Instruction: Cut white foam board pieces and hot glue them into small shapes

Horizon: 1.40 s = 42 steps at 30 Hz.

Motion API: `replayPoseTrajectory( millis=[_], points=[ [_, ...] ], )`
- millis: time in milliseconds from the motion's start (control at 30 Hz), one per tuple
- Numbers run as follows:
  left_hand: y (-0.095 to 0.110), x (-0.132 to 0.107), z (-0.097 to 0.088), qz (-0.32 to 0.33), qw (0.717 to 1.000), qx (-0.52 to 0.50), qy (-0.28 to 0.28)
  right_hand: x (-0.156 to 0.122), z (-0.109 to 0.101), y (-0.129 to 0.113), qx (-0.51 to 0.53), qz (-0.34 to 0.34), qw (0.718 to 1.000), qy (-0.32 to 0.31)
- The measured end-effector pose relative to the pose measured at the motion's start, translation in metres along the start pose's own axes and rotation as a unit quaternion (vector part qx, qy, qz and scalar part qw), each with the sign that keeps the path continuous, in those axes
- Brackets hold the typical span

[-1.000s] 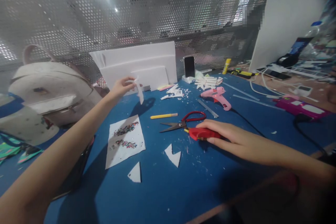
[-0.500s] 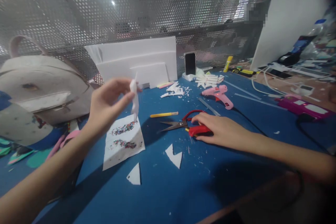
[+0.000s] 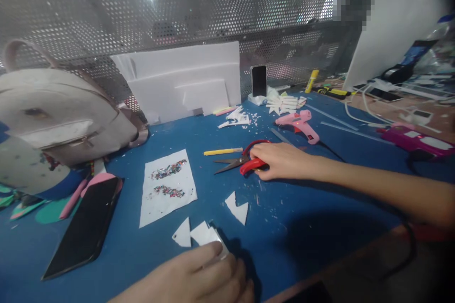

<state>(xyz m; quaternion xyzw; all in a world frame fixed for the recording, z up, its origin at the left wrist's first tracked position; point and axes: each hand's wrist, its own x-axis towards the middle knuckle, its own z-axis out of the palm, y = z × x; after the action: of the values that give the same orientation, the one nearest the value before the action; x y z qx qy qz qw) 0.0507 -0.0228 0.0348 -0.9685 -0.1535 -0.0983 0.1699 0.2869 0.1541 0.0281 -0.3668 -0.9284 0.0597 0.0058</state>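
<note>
My left hand [image 3: 208, 272] is low at the front of the blue table, thumb on a white cut piece [image 3: 206, 234] and fingers curled at its right side. Part of that piece is hidden under the thumb. Close by lie a small white triangular piece [image 3: 183, 233] and a notched white piece [image 3: 237, 208]. My right hand [image 3: 279, 160] is closed around the red handles of a pair of scissors [image 3: 231, 164], whose blades are parted and point left. Behind the blades is a yellow pen-like stick [image 3: 223, 151].
A white sheet with two lines of glitter [image 3: 167, 213] lies left of centre, and a black phone [image 3: 85, 227] beyond it. A backpack [image 3: 64, 104] stands at the left. Towards the back right are a pink glue gun [image 3: 300, 124], white scraps [image 3: 234, 120] and a purple device [image 3: 414, 139].
My left hand has come down from above the glitter sheet to the front of the table with the white piece. My right hand has shifted slightly left and up with the scissors.
</note>
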Motion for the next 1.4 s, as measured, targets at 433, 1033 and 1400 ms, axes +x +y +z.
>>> replayPoseTrajectory(
  millis=[433, 1033, 1400],
  points=[
    [-0.036, -0.032, -0.014, -0.143, 0.984, -0.093, 0.046, -0.027, 0.016, -0.053, 0.109, -0.194, 0.975, -0.003],
    [-0.041, -0.033, 0.024, -0.298, 0.907, -0.278, -0.101, 0.002, -0.003, -0.005, 0.124, -0.075, 0.982, 0.118],
    [-0.039, -0.033, 0.028, -0.293, 0.918, -0.247, -0.101, -0.021, -0.016, -0.018, 0.323, -0.163, 0.906, 0.221]
  ],
)
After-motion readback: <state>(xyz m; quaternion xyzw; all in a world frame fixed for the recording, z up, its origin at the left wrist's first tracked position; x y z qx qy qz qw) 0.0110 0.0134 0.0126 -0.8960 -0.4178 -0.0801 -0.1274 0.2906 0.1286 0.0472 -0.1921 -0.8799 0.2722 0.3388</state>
